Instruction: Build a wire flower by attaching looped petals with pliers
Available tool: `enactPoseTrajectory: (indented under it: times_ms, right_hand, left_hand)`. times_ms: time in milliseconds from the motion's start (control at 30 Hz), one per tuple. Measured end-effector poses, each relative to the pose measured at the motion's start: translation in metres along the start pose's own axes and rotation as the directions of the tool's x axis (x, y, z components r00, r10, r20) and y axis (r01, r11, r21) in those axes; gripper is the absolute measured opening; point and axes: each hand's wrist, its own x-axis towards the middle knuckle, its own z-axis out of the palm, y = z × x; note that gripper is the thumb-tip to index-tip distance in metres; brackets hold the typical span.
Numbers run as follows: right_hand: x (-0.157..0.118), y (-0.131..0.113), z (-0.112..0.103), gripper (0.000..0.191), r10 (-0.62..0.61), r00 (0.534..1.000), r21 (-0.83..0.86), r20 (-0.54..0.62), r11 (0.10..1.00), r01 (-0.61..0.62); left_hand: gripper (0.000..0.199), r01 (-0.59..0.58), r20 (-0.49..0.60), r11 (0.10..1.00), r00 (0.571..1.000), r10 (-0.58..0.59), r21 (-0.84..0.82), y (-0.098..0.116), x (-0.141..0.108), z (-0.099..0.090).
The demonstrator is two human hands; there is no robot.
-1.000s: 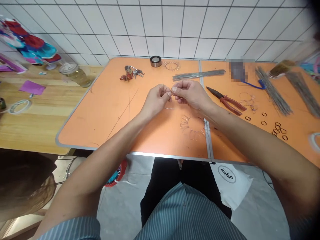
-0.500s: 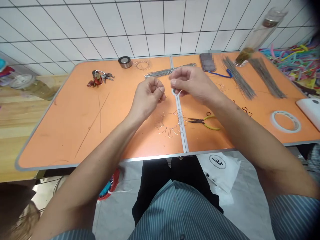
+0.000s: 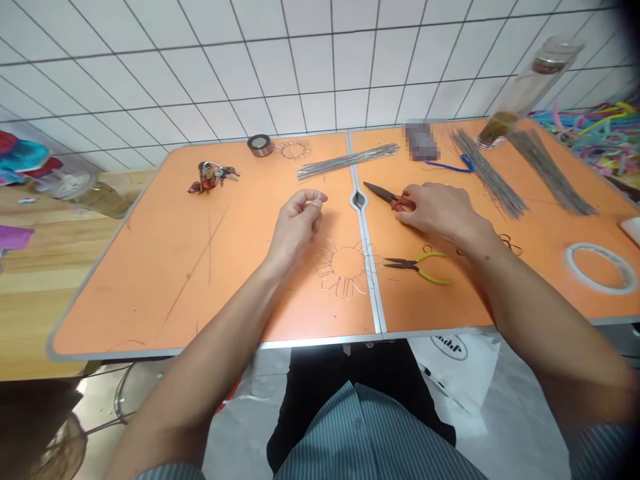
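My left hand (image 3: 299, 223) is closed in a pinch above the orange table (image 3: 135, 280), left of the centre seam; whatever lies between its fingertips is too small to make out. On the right half, my right hand (image 3: 435, 208) is wrapped round the red handles of dark-bladed scissors (image 3: 383, 193), whose tips point up and left. A flower-like ring of thin wire loops (image 3: 345, 270) lies below my hands, across the seam. Just right of it are pliers (image 3: 413, 265) with yellow handles.
Bundles of thin wire (image 3: 347, 162) lie at the back and right. Keys (image 3: 210, 175), a tape roll (image 3: 260, 145) and a second wire ring (image 3: 293, 150) are at the back left. A tall glass bottle (image 3: 530, 93) leans at the back right; a white tape ring (image 3: 600, 268) lies near the right edge.
My right hand has moved right and down, away from my left hand, and has taken hold of the scissors. My left hand stays pinched. The camera view has shifted slightly.
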Motion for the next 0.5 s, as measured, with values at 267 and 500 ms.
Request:
enactPoseTrajectory:
  times_ms: [267, 500]
  right_hand:
    - [-0.004, -0.014, 0.006, 0.054, 0.103, 0.988, -0.021, -0.113, 0.994, -0.106]
    - [-0.012, -0.01, -0.014, 0.043, 0.128, 0.976, 0.341, -0.178, 0.938, -0.061]
  left_hand:
    - [0.013, 0.035, 0.062, 0.979, 0.998, -0.022, -0.201, 0.007, -0.004, -0.005]
    - [0.016, -0.007, 0.04, 0.971, 0.999, 0.017, -0.241, 0.007, -0.002, -0.008]
